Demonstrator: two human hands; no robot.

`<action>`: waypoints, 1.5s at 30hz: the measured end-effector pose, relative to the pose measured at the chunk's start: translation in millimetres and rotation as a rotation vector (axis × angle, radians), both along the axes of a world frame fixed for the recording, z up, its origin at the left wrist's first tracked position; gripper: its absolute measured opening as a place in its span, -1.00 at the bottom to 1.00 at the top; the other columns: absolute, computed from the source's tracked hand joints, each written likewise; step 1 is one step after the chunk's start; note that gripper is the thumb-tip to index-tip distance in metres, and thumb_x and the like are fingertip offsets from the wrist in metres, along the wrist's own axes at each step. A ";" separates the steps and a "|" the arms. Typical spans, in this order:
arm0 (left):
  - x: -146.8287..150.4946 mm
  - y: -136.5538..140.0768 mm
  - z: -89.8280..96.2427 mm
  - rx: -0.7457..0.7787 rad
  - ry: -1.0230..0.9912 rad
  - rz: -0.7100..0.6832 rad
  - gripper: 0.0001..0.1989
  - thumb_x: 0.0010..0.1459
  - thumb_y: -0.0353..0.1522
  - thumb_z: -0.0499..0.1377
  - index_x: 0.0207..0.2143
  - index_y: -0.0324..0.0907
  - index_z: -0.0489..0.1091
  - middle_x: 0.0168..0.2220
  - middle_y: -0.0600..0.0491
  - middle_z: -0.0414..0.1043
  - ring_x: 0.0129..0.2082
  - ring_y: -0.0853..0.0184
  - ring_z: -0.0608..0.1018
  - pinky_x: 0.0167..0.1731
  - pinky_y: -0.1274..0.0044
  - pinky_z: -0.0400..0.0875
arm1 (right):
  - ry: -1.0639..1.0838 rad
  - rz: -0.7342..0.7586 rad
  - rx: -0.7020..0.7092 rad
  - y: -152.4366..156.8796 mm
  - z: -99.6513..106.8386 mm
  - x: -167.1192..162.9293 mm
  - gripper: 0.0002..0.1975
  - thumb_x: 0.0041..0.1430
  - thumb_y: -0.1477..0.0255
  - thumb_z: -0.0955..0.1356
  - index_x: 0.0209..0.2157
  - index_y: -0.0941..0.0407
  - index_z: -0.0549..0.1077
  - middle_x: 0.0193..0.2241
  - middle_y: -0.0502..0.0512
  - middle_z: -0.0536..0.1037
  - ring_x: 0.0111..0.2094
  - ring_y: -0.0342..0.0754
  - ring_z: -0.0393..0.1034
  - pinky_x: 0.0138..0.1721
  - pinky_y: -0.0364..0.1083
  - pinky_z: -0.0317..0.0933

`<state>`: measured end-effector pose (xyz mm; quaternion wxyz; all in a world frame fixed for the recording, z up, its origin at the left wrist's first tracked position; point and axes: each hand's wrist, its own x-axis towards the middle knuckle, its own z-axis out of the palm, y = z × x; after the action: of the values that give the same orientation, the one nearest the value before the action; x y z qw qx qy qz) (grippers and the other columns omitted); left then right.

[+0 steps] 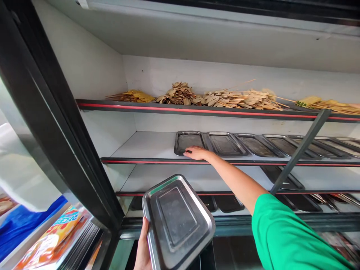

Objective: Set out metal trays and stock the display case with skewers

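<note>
Metal tray, grasped at its left edge by the left hand, tilts before the lower shelves, while the right hand, whether gripping I cannot tell, is at the leftmost tray near the front edge of the second shelf.

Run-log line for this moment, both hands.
left hand: gripping metal tray by its edge | right hand: at front edge of leftmost tray on second shelf down | top shelf: skewer bundles
</note>
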<state>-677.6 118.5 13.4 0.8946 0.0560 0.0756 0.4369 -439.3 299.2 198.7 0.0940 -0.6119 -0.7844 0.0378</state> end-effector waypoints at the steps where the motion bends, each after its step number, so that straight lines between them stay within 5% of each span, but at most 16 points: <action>1: 0.7 0.2 -0.5 0.002 0.004 0.002 -0.31 0.18 0.02 -0.19 0.12 -0.25 0.30 -0.17 -0.24 0.50 -0.02 -0.07 0.45 0.10 0.15 0.17 | 0.009 0.001 -0.017 0.8 0.9 2.0 -0.58 0.21 0.06 0.19 -0.12 0.02 0.47 -0.04 0.10 0.47 -0.06 0.02 0.36 -0.11 -0.10 0.18; 17: 29.4 -19.2 7.7 -0.034 0.151 0.024 -0.44 0.18 -0.07 0.01 0.02 -0.30 0.40 -0.24 -0.24 0.53 -0.05 -0.07 0.47 0.06 0.13 0.21 | 0.015 -0.104 -0.052 -12.2 10.7 3.2 -0.52 0.20 0.02 0.18 -0.18 0.08 0.47 -0.11 0.14 0.50 -0.10 0.05 0.36 -0.17 -0.09 0.18; 23: 35.9 -26.1 1.8 -0.012 0.206 0.040 -0.46 0.16 -0.06 0.06 -0.11 -0.35 0.49 -0.22 -0.26 0.52 -0.03 -0.07 0.46 0.08 0.15 0.19 | -0.036 -0.097 0.391 -81.4 0.2 -2.9 -0.53 0.29 0.14 0.11 -0.19 0.18 0.47 -0.15 0.27 0.49 -0.07 0.06 0.34 -0.10 -0.07 0.15; 27: 31.3 -31.4 -3.0 -0.006 0.167 0.052 -0.45 0.16 -0.05 0.05 -0.05 -0.31 0.45 -0.20 -0.22 0.52 -0.02 -0.05 0.45 0.10 0.16 0.16 | -0.206 -0.027 0.063 -153.0 -40.5 12.6 -0.47 0.17 0.02 0.19 -0.48 0.18 0.49 -0.50 0.23 0.53 -0.41 0.05 0.44 -0.41 -0.10 0.15; 32: 24.2 -31.3 -6.3 -0.015 0.108 0.070 -0.37 0.11 0.02 0.06 -0.01 -0.31 0.42 -0.18 -0.23 0.51 -0.01 -0.06 0.44 0.12 0.16 0.13 | -0.190 0.037 -0.078 -178.9 -78.4 24.4 -0.71 0.17 0.32 0.25 -0.53 0.14 0.46 -0.54 0.13 0.54 -0.45 -0.02 0.45 -0.51 -0.15 0.00; 37: 17.0 -29.1 -6.0 -0.088 0.153 0.156 -0.39 0.13 -0.02 0.06 0.03 -0.30 0.38 -0.20 -0.22 0.52 -0.04 -0.05 0.47 0.08 0.15 0.20 | -0.063 -0.002 -0.068 -169.9 -74.0 12.4 -0.70 0.15 0.33 0.25 -0.62 0.14 0.31 -0.62 0.06 0.43 -0.54 -0.10 0.31 -0.52 -0.14 -0.09; 42: 7.1 -26.8 0.4 -0.151 0.219 0.246 -0.45 0.17 -0.08 0.05 0.04 -0.30 0.36 -0.24 -0.21 0.53 -0.11 -0.04 0.51 0.01 0.15 0.29 | 0.494 0.061 -0.296 -159.3 -68.0 7.8 -0.69 0.10 0.36 0.25 -0.62 0.11 0.07 -0.70 -0.15 0.06 -0.63 -0.26 -0.06 -0.59 -0.21 -0.19; 45: -1.1 -25.4 4.7 -0.151 0.194 0.241 -0.43 0.19 -0.07 0.02 0.08 -0.29 0.33 -0.21 -0.22 0.52 -0.10 -0.04 0.51 0.00 0.16 0.30 | 0.723 0.130 -0.364 -152.9 -58.1 10.2 -0.69 0.06 0.36 0.27 -0.60 0.10 0.03 -0.68 -0.18 0.01 -0.63 -0.29 -0.13 -0.62 -0.24 -0.23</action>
<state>-678.7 93.1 18.1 0.8260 0.0208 0.2002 0.5265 -429.0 146.4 140.6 0.2513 -0.5148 -0.7184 0.3946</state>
